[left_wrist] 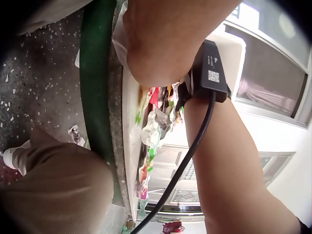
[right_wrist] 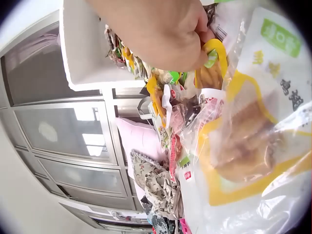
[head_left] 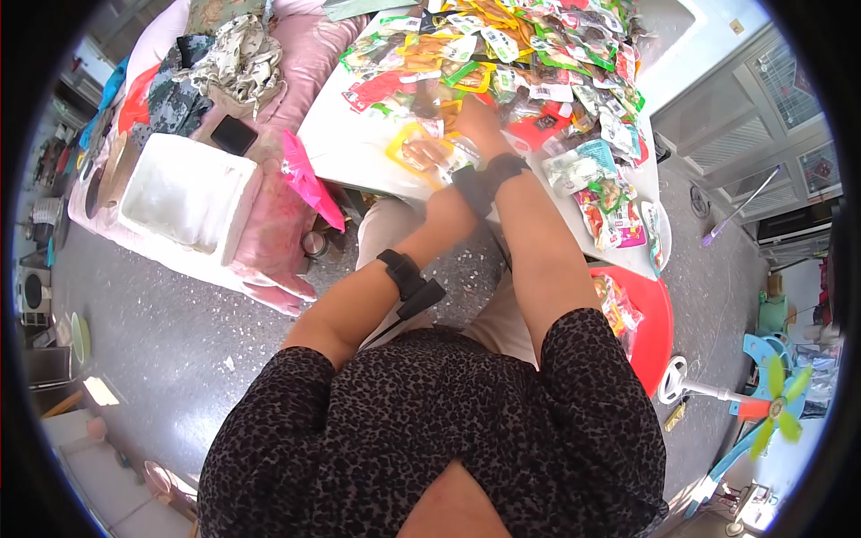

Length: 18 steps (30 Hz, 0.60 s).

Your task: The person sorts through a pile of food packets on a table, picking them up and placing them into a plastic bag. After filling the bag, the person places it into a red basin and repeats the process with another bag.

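Observation:
My right hand [head_left: 480, 127] reaches over the table, ahead of my left hand. In the right wrist view its curled fingers pinch a yellow-edged snack packet [right_wrist: 212, 63] with brown food showing in it. My left hand [head_left: 451, 212] is at the table's near edge, crossed under the right forearm; its fingers are hidden, so I cannot tell its grip. Just beyond it lies a large yellow-framed food packet [head_left: 426, 154]. Close up, this packet [right_wrist: 248, 146] looks white and glossy with clear plastic around it. Clear plastic [left_wrist: 120, 41] also shows beside the left hand [left_wrist: 158, 48].
Many snack packets [head_left: 547, 67] are piled across the white table [head_left: 359, 148]. A red tub [head_left: 653, 332] with packets stands below its right edge. To the left, a white foam box [head_left: 186, 193] and a black phone [head_left: 234, 135] lie on a pink-covered bed [head_left: 309, 54].

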### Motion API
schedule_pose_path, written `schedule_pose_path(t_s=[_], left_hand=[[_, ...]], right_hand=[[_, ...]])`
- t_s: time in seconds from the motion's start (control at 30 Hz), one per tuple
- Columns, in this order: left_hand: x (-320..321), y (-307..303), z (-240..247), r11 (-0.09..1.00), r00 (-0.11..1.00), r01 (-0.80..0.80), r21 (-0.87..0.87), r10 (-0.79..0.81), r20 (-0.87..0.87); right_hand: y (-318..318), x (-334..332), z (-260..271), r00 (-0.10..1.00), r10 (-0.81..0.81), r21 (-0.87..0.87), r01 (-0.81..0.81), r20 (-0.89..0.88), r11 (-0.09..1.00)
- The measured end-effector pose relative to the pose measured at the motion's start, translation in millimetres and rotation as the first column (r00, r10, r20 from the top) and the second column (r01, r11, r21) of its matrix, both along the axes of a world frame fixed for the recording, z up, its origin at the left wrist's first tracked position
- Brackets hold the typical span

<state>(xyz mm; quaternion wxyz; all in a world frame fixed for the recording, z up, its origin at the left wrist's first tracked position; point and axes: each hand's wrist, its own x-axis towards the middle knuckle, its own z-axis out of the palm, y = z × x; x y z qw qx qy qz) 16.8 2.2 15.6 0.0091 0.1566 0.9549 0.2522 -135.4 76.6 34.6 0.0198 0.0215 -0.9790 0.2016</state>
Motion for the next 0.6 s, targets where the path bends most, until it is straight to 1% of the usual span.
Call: schedule_pose_path(t_s=[0.1, 0.17, 0.2, 0.27, 0.37, 0.43, 0.5, 0.57, 0.6], left_hand=[[-3.8, -0.1, -14.3, 0.999, 0.999, -0.022, 0.026, 0.023, -0.022], [-5.0, 1.3, -25.5, 0.998, 0.998, -0.029, 0.059, 0.033, -0.059], [-2.7, 1.1, -19.1, 1.000, 0.997, -0.016, 0.021, 0.018, -0.081], [1.5, 0.4, -5.1, 0.998, 0.992, 0.008, -0.057, -0.015, -0.125], [-0.3, 1.8, -10.9, 0.999, 0.983, 0.002, 0.032, 0.004, -0.181], [-0.5, 1.8, -11.4, 1.000, 0.984, 0.006, 0.026, -0.001, -0.178], [-0.5, 2.7, -8.1, 1.000, 0.989, 0.004, 0.007, -0.003, -0.151], [0.1, 3.0, -1.7, 1.000, 0.995, -0.005, -0.026, 0.002, -0.098], [-0.8, 3.1, -3.6, 1.000, 0.996, -0.005, -0.015, 0.003, -0.092]], right_hand=[[1.2, -12.3, -8.7, 1.000, 0.023, -0.065, -0.024, -0.011, 0.998], [6.8, -11.9, -8.8, 0.998, 0.013, -0.185, -0.025, -0.063, 0.983], [9.8, -7.8, -5.5, 0.996, 0.005, -0.244, -0.026, -0.085, 0.969], [20.8, 0.0, 4.0, 0.984, -0.038, -0.280, -0.013, -0.176, 0.960], [46.5, 22.6, 24.9, 0.933, -0.079, -0.300, -0.032, -0.350, 0.953], [68.9, 31.2, 25.8, 0.904, -0.141, -0.382, -0.027, -0.403, 0.924], [91.0, 48.1, 30.9, 0.844, -0.131, -0.411, -0.113, -0.520, 0.905], [119.0, 55.4, 19.7, 0.836, -0.171, -0.522, -0.153, -0.521, 0.839], [126.3, 60.6, 15.2, 0.833, -0.193, -0.575, -0.173, -0.519, 0.800]])
